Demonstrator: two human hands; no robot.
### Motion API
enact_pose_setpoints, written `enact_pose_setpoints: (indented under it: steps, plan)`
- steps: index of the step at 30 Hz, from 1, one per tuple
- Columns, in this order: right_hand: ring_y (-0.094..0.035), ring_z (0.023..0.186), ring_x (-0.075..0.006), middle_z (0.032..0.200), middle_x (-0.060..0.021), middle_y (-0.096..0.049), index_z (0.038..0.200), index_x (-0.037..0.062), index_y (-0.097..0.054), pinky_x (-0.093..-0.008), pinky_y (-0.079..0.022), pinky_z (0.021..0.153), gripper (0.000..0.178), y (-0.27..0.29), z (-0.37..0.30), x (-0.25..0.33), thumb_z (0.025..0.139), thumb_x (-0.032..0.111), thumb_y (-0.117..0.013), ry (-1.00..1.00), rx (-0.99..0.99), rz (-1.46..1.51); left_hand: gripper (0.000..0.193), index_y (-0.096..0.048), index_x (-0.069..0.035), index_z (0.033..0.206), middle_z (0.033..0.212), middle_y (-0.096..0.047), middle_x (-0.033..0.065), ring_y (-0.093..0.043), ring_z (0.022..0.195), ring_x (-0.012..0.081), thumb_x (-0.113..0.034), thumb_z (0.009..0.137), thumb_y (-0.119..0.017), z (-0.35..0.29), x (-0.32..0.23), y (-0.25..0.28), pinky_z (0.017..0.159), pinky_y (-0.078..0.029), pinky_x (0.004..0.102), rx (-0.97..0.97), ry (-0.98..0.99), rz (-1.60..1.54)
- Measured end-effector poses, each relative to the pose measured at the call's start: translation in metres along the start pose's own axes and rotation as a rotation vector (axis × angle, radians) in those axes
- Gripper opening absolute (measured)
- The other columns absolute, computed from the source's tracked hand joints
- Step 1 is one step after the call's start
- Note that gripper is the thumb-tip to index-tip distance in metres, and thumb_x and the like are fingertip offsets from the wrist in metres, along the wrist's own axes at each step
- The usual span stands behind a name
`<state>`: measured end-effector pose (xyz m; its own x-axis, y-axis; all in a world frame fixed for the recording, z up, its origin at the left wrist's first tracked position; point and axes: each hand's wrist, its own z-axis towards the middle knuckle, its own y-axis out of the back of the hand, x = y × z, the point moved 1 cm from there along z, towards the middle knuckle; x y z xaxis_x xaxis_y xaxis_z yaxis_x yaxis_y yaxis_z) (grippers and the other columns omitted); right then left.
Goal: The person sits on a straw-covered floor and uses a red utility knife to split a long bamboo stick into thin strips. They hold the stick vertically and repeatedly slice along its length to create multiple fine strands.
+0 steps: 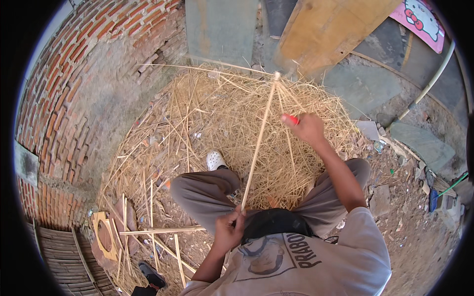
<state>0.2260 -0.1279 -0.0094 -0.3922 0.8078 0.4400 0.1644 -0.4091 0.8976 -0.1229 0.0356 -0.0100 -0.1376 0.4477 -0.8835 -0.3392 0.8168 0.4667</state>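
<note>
My left hand (229,230), low near my lap, is closed round the near end of a long pale bamboo strip (258,143). The strip slants up and away from me, its far end standing over a heap of shavings (222,118). Thin curls hang from that far end. To the right of the strip, my right hand (310,129) grips a tool by its red handle (290,119). The tool's working end is too blurred to make out. My legs are bent either side of the heap.
More bamboo strips (165,230) lie at the left, by a light wooden frame with a round hole (104,236). A brick wall (74,103) rises on the left. Boards (335,29) lean at the back. A dark shoe (152,275) shows at the lower left.
</note>
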Motion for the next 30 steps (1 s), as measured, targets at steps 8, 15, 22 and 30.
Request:
enact_pose_setpoints:
  steps: [8,15,22,30]
  plan:
    - [-0.062,0.048,-0.0272,0.049,-0.0089,-0.057,0.054,0.0105,-0.062,-0.0391,-0.048,0.048,0.071,-0.025,-0.094,0.075,0.071,0.08,-0.061,0.597,0.023,-0.024,0.02,-0.069,0.001,0.112,0.066,-0.044,-0.01,-0.037,0.061,-0.0008,-0.005,0.097,-0.057,0.042,-0.019,-0.025,0.051,-0.03,0.0187,-0.088,0.154,-0.431]
    - [-0.057,0.043,-0.0271,0.047,-0.007,-0.055,0.052,0.0109,-0.06,-0.0385,-0.046,0.046,0.07,-0.03,-0.068,0.052,0.068,0.079,-0.064,0.512,-0.145,0.037,0.02,-0.067,0.004,0.112,0.065,-0.044,-0.0094,-0.036,0.061,-0.0007,-0.005,0.097,-0.058,0.049,-0.03,-0.031,0.051,-0.03,0.0187,-0.078,0.086,-0.351]
    - [-0.056,0.043,-0.0262,0.045,-0.0061,-0.052,0.051,0.0108,-0.059,-0.0384,-0.045,0.048,0.07,-0.028,-0.067,0.051,0.064,0.079,-0.067,0.584,-0.204,0.037,0.022,-0.066,0.005,0.115,0.065,-0.045,-0.0091,-0.037,0.06,-0.0007,-0.005,0.097,-0.057,0.052,-0.033,-0.03,0.052,-0.031,0.0185,-0.058,0.03,-0.278]
    - [-0.057,0.043,-0.0263,0.044,-0.0087,-0.052,0.055,0.0096,-0.063,-0.0384,-0.047,0.048,0.073,-0.031,-0.042,0.037,0.068,0.082,-0.061,0.497,-0.274,-0.003,0.023,-0.065,0.004,0.116,0.066,-0.045,-0.0089,-0.037,0.061,-0.0002,-0.003,0.095,-0.059,0.054,-0.036,-0.021,0.053,-0.033,0.0188,-0.009,0.073,-0.308]
